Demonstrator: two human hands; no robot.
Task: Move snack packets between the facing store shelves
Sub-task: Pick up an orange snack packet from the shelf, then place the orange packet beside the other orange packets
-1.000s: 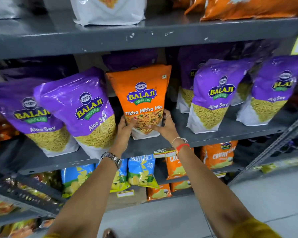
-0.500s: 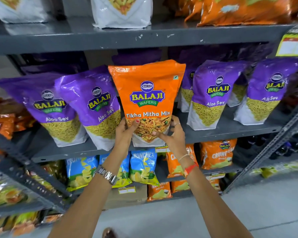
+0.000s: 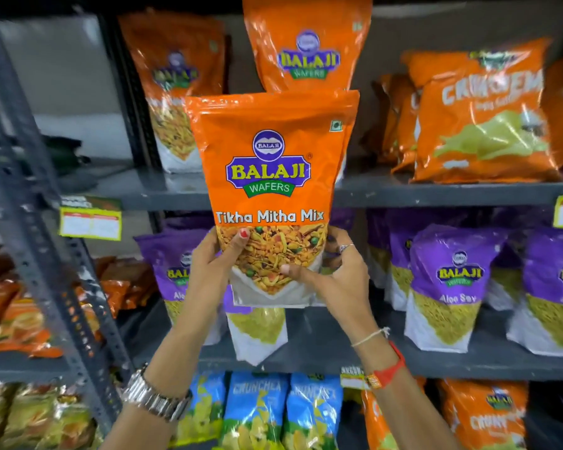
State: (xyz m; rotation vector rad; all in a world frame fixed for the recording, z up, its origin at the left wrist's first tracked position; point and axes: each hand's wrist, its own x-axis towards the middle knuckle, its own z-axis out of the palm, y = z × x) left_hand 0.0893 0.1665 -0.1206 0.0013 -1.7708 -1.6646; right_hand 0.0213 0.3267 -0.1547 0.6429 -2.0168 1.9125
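An orange Tikha Mitha Mix packet [image 3: 273,170] is held upright in front of the shelves, its top level with the upper shelf. My left hand [image 3: 213,264] grips its lower left corner, thumb across the front. My right hand [image 3: 332,277] grips the lower right corner the same way. Behind it on the upper shelf [image 3: 436,193] stand two more orange packets of the same kind [image 3: 306,43] [image 3: 176,86]. Purple Aloo Sev packets [image 3: 449,287] line the middle shelf [image 3: 468,362], one partly hidden behind the held packet.
Orange Crunchem bags [image 3: 481,115] fill the upper shelf's right side. Blue Crunchex bags [image 3: 257,414] and orange bags [image 3: 488,414] sit on the shelf below. A slotted grey upright [image 3: 46,248] of a neighbouring rack runs down the left, with orange packets [image 3: 13,319] beyond it.
Both hands have lifted the orange packet off the middle shelf and raised it up to the level of the upper shelf. The view has tilted upward with it.
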